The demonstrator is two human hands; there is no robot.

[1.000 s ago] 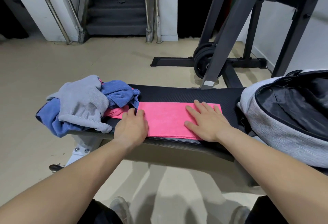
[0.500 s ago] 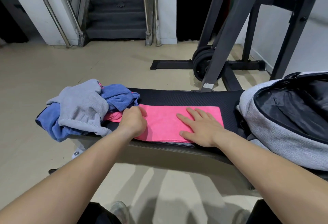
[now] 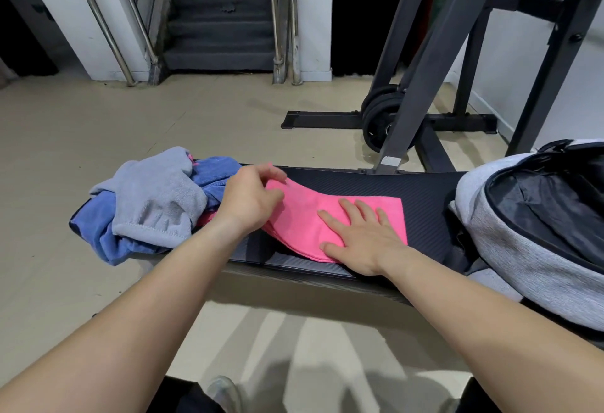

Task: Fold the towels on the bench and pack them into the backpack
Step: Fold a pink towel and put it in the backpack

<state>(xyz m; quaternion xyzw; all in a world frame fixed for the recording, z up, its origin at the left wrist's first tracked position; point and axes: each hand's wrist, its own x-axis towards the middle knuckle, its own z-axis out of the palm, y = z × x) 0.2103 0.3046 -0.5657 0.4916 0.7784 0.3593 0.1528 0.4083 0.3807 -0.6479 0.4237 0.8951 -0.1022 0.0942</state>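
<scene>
Head view: I see my left hand [image 3: 250, 198] curled round the left end of the pink microfibre towel [image 3: 307, 213], pinching it and holding that end up off the black padded bench [image 3: 425, 190]. My right hand [image 3: 359, 239] lies flat with straight fingers on the towel's right half, pressing it to the pad. A crumpled grey terry towel [image 3: 157, 193] sits on a blue towel [image 3: 98, 226] at the bench's left end, just beside my left hand. The grey fabric backpack [image 3: 490, 216] stands unzipped at the right end, its black lining showing.

Towels [image 3: 147, 203] left on bench [image 3: 421, 193], backpack [image 3: 529, 249] right.
</scene>
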